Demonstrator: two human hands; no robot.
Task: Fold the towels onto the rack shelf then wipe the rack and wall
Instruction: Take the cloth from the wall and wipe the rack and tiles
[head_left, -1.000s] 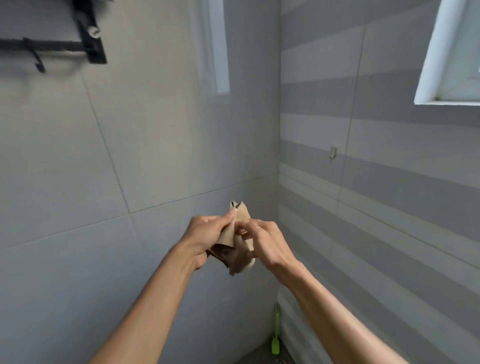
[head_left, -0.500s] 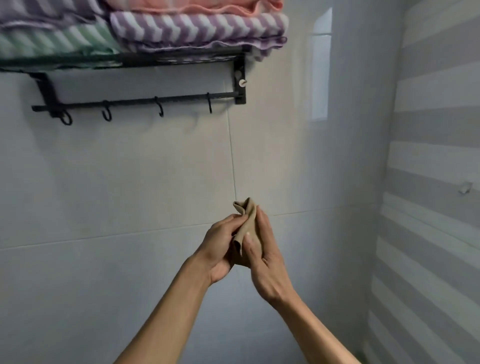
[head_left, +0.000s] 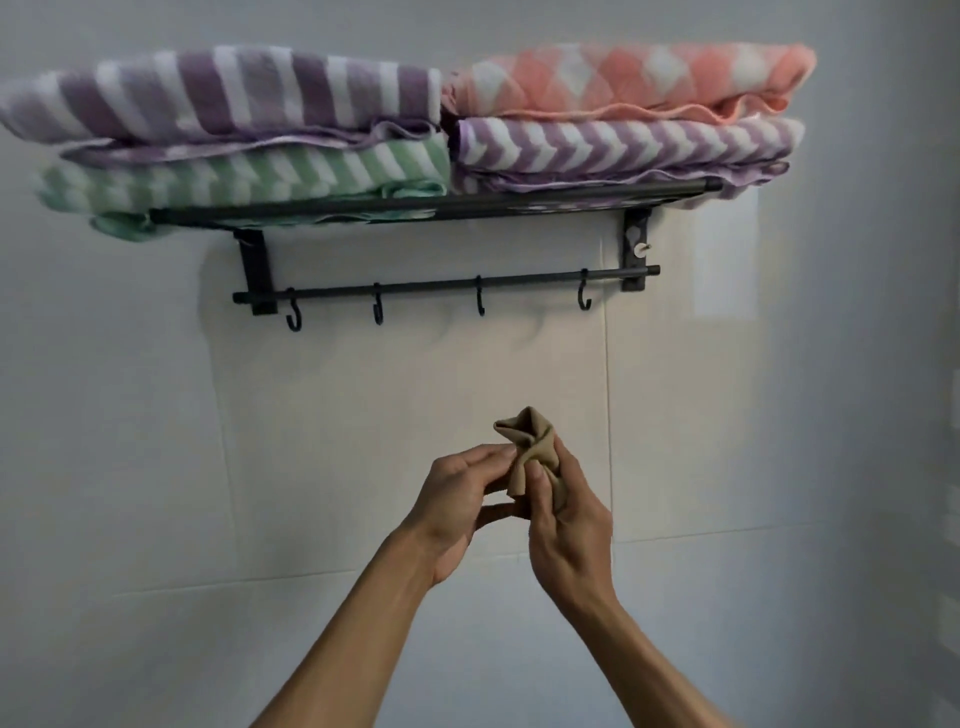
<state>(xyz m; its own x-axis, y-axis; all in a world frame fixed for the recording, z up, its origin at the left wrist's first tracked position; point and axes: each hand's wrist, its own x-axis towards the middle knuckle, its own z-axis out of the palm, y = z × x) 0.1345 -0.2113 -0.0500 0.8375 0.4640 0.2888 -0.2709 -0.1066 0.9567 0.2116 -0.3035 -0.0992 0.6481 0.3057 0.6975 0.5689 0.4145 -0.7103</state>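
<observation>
both hands are raised together in front of the wall. the right hand grips a small tan cloth, thumb over its front, and the bunched top sticks out above the fingers. the left hand pinches the cloth's left edge with its fingertips. higher up, a black rack is fixed to the wall, with four hooks on its lower bar. on its shelf lie four folded towels: purple over green at left, pink over purple chevron at right.
</observation>
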